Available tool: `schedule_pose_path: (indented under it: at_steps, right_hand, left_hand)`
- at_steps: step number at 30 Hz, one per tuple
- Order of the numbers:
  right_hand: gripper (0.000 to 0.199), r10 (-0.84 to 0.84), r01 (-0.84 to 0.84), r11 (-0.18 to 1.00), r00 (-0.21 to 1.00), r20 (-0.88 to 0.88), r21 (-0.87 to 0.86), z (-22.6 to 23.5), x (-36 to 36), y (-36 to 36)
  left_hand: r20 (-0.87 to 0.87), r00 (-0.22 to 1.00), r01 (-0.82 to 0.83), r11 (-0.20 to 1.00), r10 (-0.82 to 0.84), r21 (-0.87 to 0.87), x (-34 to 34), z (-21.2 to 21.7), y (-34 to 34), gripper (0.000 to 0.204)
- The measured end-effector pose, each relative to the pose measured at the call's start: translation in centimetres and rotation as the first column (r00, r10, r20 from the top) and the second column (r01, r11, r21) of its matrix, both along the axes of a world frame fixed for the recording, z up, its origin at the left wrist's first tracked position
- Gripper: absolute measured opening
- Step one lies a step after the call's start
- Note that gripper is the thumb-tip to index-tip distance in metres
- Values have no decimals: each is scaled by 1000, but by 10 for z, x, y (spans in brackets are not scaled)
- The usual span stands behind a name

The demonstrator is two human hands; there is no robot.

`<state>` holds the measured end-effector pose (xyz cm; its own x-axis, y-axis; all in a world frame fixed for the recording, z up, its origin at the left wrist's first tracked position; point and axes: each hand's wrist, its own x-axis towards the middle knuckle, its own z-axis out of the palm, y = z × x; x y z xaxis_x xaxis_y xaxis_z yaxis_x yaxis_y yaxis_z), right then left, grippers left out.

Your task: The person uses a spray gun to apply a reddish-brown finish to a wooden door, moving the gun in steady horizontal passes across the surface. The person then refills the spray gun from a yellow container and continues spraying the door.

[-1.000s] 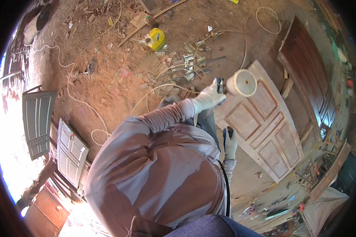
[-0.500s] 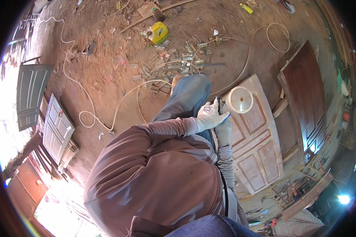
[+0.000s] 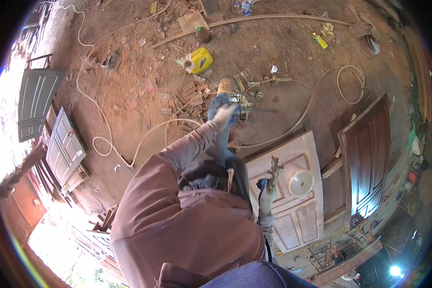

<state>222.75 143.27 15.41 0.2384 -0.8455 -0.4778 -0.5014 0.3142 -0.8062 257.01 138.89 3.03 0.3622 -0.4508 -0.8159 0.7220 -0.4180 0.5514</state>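
My left hand [image 3: 224,115], in a pale glove with blue on it, reaches out over my leg near my shoe [image 3: 225,86]. Motion smears its fingers, so whether it holds anything does not show. A spray gun [image 3: 274,174] with a round white cup [image 3: 301,182] is gripped in my gloved right hand [image 3: 267,189]. It hangs over a pale, unpainted panel door [image 3: 305,146] lying to my right. By my shoe are scattered small rectangular pieces [image 3: 189,98] and a pale hose [image 3: 182,121].
A dark brown panel door [image 3: 369,149] lies further right. At the left stand a grey door [image 3: 38,103] and a white one [image 3: 65,149]. A yellow jerrycan [image 3: 201,60] sits ahead, before a long wooden strip [image 3: 273,17]. Hose [image 3: 98,103] loops across the dirt floor.
My left hand has come away from the spray gun and moved forward toward my shoe. The right hand has drawn the gun nearer to me. My view has shifted, showing more ground ahead.
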Motion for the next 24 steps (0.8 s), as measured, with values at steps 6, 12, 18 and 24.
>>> schedule_pose_path:
  at_steps: [6, 12, 18, 24]
  right_hand:
    - [30, -375, 334, 820, 927, -6, 465, 8, 86, -73]
    - [41, -269, 352, 824, 933, -240, 444, -7, 156, -123]
    - [38, -350, 436, 750, 900, -261, 498, -4, 176, -123]
    - [35, -406, 514, 719, 857, -318, 467, 14, 162, -127]
  left_hand:
    - [-277, 654, -734, 679, 704, -7, 202, -219, -20, 22]
    - [-337, 522, -668, 621, 784, 410, 288, -342, -37, 36]
    - [-129, 643, -699, 648, 754, 301, 322, -379, -25, 33]
    - [-406, 661, -535, 775, 632, 336, 255, -296, -39, 37]
